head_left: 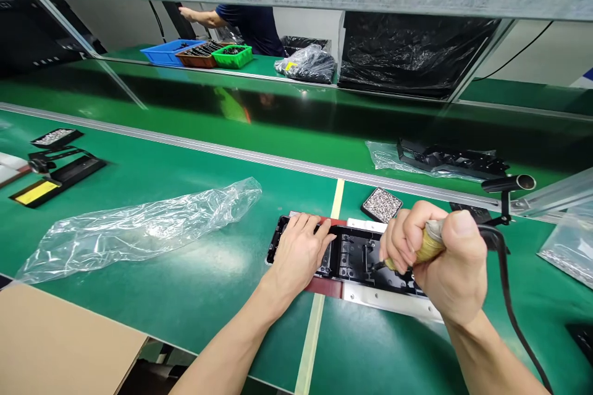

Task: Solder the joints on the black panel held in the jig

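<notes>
A long black plastic housing (pixel 349 253) lies in a fixture with dark red and white metal sides (pixel 391 301). My left hand (pixel 299 244) rests on the left part of the housing, fingers stretched out and pressing down. My right hand (pixel 445 259) is wrapped around a soldering iron (pixel 430 242) with a yellowish handle and a black cord. Its shaft slants down to the left into the housing; the exact tip contact is too small to make out. Just behind the fixture stands a small black tray of tiny metal parts (pixel 382 204).
A tubular iron stand (pixel 509 184) is at the right. The cord (pixel 507 296) runs down beside my right arm. A clear plastic bag (pixel 148 225) lies left, cardboard (pixel 60 339) at front left. Black parts on plastic (pixel 454 160) lie behind. Across the bench, a person (pixel 252 28) stands near bins.
</notes>
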{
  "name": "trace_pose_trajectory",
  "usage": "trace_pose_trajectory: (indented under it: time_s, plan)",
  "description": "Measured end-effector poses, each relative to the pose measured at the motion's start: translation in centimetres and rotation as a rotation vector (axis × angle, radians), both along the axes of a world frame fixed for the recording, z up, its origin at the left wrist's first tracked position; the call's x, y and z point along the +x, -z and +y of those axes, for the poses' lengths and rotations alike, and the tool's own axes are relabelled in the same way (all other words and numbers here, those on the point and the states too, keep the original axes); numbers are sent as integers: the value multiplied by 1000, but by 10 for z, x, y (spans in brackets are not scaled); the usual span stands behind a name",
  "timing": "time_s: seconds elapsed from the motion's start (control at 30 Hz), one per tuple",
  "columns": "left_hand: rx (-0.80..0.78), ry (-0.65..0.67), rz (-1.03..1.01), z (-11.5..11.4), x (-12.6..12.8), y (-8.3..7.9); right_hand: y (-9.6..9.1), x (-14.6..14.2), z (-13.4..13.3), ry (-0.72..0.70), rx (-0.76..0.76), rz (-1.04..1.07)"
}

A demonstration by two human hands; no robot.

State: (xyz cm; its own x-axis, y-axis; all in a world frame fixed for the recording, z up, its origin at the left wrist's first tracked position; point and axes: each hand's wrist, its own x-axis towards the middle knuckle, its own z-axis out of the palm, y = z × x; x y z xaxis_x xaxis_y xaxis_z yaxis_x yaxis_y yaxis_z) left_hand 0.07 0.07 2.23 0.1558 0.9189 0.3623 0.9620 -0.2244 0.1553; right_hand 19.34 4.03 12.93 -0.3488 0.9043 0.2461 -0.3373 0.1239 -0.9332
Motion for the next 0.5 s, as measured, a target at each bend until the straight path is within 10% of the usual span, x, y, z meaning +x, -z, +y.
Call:
trace_pose_trajectory:
  time_s: [0.2,0.5]
  plan:
    - [7,107,-448,-5,3,-13,7,-1,2,8,59,-23]
    - [10,467,-935,3,39,-84,21,-12,-2,-22,98,-54]
